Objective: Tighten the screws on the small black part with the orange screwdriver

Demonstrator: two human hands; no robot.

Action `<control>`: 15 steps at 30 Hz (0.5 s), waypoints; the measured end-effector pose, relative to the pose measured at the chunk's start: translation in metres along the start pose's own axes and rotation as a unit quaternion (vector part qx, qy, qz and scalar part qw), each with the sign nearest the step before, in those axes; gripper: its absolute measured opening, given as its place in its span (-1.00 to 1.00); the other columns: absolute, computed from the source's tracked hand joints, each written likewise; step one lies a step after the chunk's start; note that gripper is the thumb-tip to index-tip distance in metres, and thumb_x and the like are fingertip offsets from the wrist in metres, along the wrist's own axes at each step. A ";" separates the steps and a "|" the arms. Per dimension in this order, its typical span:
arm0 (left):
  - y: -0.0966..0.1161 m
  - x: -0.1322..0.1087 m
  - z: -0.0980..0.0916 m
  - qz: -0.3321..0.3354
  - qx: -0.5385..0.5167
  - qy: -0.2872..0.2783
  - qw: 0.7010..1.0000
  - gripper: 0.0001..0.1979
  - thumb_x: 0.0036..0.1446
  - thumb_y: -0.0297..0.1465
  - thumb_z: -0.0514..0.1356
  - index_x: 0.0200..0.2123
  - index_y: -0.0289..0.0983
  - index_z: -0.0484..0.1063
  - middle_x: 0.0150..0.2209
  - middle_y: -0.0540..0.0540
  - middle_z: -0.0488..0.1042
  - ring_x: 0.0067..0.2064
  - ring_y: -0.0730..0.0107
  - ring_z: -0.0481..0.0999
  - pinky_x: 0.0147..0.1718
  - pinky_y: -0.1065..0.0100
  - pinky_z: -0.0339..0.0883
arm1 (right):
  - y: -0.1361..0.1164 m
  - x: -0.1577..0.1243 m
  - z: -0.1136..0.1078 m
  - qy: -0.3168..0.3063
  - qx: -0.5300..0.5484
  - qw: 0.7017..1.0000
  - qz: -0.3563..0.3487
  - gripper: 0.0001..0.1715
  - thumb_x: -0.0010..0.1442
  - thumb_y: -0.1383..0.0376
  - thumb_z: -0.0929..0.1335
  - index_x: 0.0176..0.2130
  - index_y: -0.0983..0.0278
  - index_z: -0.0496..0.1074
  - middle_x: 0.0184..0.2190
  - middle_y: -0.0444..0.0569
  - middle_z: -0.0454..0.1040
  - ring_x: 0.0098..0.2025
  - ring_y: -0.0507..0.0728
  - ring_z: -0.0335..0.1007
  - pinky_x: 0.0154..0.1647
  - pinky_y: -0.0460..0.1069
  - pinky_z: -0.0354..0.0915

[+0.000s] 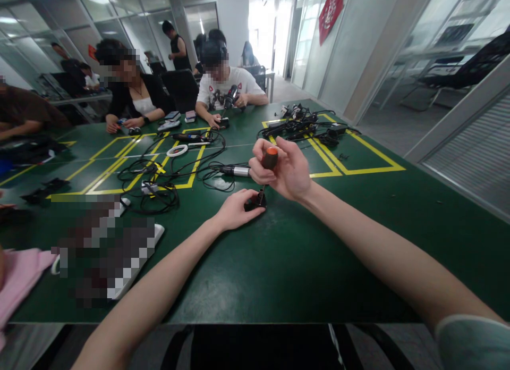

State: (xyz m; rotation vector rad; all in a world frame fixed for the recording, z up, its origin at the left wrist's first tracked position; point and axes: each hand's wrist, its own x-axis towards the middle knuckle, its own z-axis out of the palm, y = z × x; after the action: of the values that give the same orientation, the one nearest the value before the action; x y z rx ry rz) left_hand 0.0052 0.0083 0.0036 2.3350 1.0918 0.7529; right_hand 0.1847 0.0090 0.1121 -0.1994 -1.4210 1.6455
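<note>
My right hand (289, 170) is closed round the handle of a screwdriver (270, 157) with an orange top. Its shaft points down, and the tip meets or comes close to a small black part (261, 200) on the green table. That part is pinched between the thumb and fingers of my left hand (235, 209), which rests on the tabletop. Fingers cover much of the part, so its exact kind is hidden. Just behind my hands lies a silver and black cylindrical tool (235, 170) with a black cable.
Tangled black cables (159, 200) and a white ring (177, 150) lie to the left. A heap of black cables and devices (303, 123) sits at the back right. Two blurred flat objects with white edges (137, 258) are front left. Co-workers (229, 85) sit across the green table (338, 253).
</note>
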 end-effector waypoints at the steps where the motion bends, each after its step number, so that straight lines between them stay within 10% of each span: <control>1: 0.000 0.000 0.000 0.000 -0.001 0.000 1.000 -0.73 0.27 -0.21 0.37 -0.05 -0.23 0.56 -0.16 -0.12 0.62 -0.16 0.21 0.60 -0.13 0.24 0.51 | 0.000 0.000 0.000 0.006 -0.003 1.000 -0.002 -0.50 0.36 -0.12 0.35 -0.37 0.19 0.24 -0.66 -0.32 0.05 -0.62 -0.04 -0.16 -0.56 -0.11 -0.10; 15: 0.001 0.000 -0.001 0.004 -0.011 0.002 1.000 -0.73 0.27 -0.20 0.37 -0.05 -0.21 0.57 -0.16 -0.11 0.64 -0.15 0.21 0.61 -0.09 0.23 0.53 | 0.000 -0.001 0.002 0.011 -0.019 1.000 0.002 -0.45 0.35 -0.18 0.38 -0.34 0.19 0.27 -0.66 -0.32 0.06 -0.62 -0.05 -0.15 -0.57 -0.11 -0.12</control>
State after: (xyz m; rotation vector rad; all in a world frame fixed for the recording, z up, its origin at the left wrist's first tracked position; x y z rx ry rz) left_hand 0.0052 0.0077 0.0045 2.3216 1.0723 0.7678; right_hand 0.1837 0.0068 0.1121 -0.2406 -1.4370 1.6165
